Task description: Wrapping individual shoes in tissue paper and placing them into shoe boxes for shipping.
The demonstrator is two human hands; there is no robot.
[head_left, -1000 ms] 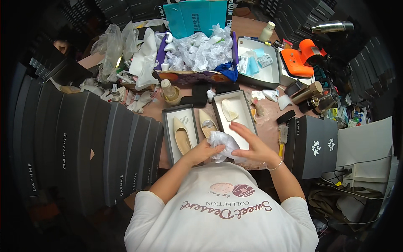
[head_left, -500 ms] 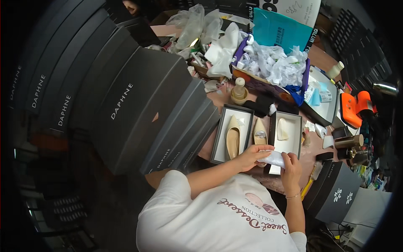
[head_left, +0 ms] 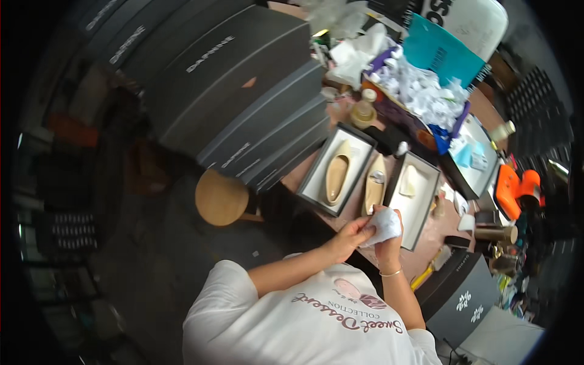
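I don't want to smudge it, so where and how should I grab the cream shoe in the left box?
Probably by the heel end of the cream shoe, from above on your side: its opening faces up, so your thumb could go inside the rim, fingers outside. The toe points away, and the walls of the left box would hamper a low approach.

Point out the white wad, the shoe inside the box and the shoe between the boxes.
White wad (head_left: 386, 225), head view: crumpled middle.
Boxed shoe (head_left: 337, 176), head view: insole.
Shoe between boxes (head_left: 373, 194), head view: insole.

right grip (head_left: 390, 248) partly hidden by white wad (head_left: 385, 225), shirt (head_left: 298, 325) cropped
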